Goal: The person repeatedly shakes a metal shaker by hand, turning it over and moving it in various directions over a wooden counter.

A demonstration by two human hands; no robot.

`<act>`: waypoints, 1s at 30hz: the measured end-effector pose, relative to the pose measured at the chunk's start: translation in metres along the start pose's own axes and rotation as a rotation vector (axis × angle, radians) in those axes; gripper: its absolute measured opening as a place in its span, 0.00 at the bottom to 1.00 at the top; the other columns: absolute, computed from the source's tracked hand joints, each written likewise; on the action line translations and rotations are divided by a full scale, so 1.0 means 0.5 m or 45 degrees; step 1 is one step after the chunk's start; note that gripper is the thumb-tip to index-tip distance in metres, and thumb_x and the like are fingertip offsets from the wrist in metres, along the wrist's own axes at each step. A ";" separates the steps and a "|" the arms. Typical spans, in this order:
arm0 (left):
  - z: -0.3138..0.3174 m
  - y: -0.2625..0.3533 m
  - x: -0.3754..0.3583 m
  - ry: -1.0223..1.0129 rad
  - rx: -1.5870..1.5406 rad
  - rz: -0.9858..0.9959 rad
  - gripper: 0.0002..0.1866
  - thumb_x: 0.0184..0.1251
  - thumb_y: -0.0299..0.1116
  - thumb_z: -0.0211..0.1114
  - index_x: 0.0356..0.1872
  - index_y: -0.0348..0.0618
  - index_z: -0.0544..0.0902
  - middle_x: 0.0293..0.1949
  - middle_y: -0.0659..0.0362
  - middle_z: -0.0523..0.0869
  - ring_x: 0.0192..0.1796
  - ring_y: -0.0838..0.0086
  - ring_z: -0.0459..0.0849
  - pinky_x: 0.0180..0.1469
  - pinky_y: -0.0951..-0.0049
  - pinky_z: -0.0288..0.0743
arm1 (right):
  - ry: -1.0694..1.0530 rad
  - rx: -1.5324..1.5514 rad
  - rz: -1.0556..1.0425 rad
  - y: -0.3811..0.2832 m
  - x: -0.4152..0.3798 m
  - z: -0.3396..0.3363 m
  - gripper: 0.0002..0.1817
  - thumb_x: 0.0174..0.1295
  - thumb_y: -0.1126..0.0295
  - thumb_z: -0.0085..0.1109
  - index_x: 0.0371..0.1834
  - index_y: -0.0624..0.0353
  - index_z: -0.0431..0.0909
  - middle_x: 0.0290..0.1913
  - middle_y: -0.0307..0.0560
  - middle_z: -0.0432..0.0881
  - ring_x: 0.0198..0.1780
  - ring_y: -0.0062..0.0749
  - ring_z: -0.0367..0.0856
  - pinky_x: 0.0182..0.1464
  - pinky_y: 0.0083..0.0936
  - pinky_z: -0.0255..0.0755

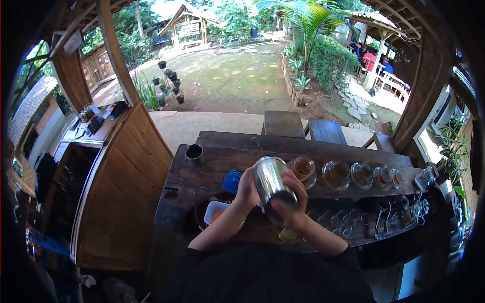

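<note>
Both hands grip a shiny metal canister (269, 171), tilted in front of my chest above the wooden counter (227, 154). My left hand (247, 190) wraps its left side. My right hand (294, 204) closes round the right side and the dark lower end, its fingers partly blurred. Left of the canister lies a blue plastic lid (232, 180). A pale plastic tub (214, 207) with orange contents sits on a round tray (198, 214), partly behind my left forearm. Just right of the canister stands a glass cup of amber drink (303, 166).
Several more glass cups on saucers (336, 174) line the counter to the right. Upturned glasses (343, 219) fill a lower shelf. A dark mug (194, 152) stands at the left. Stools (284, 124) stand beyond the counter, a wooden cabinet (124, 187) at left.
</note>
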State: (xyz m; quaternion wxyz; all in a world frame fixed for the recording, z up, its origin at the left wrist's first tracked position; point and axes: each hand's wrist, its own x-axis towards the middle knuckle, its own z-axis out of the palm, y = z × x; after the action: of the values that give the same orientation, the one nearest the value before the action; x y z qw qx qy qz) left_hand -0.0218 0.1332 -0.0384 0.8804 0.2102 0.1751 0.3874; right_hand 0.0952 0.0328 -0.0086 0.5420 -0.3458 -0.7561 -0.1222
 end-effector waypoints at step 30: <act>0.120 0.042 -0.071 -0.434 0.420 0.402 0.24 0.71 0.47 0.50 0.62 0.46 0.70 0.55 0.57 0.79 0.58 0.72 0.78 0.57 0.62 0.73 | 0.393 0.032 -0.327 -0.068 0.034 -0.059 0.38 0.56 0.51 0.67 0.68 0.30 0.55 0.64 0.56 0.57 0.62 0.65 0.67 0.61 0.57 0.67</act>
State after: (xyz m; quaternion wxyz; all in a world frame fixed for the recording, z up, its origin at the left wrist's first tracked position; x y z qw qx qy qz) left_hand -0.0290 0.1054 0.0282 0.7799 0.4373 0.0504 0.4450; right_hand 0.0919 -0.0019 0.0243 0.6357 -0.2170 -0.7034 -0.2325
